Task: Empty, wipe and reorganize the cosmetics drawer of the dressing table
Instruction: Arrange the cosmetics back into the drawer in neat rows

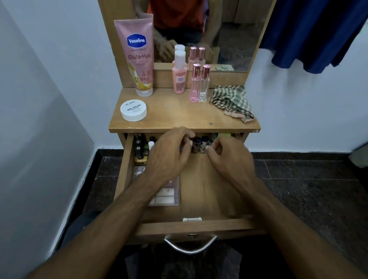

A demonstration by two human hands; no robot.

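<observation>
The wooden drawer [198, 226] of the dressing table is pulled out. Both my hands reach into its back half. My left hand [170, 151] has its fingers curled around a small dark-capped nail polish bottle [196, 145]. My right hand [228, 156] pinches a neighbouring small bottle [204, 145] with thumb and fingertips. More nail polish bottles [140, 152] stand in the back left corner. A clear compartment box [166, 196] lies on the drawer floor under my left forearm. A checked cloth [233, 102] lies crumpled on the tabletop at the right.
On the tabletop [179, 118] stand a pink Vaseline tube [138, 57], a white nail polish remover jar [133, 110], a peach bottle [179, 76] and two slim perfume bottles [199, 83]. A mirror [236, 25] rises behind. Blue fabric [314, 33] hangs at the right.
</observation>
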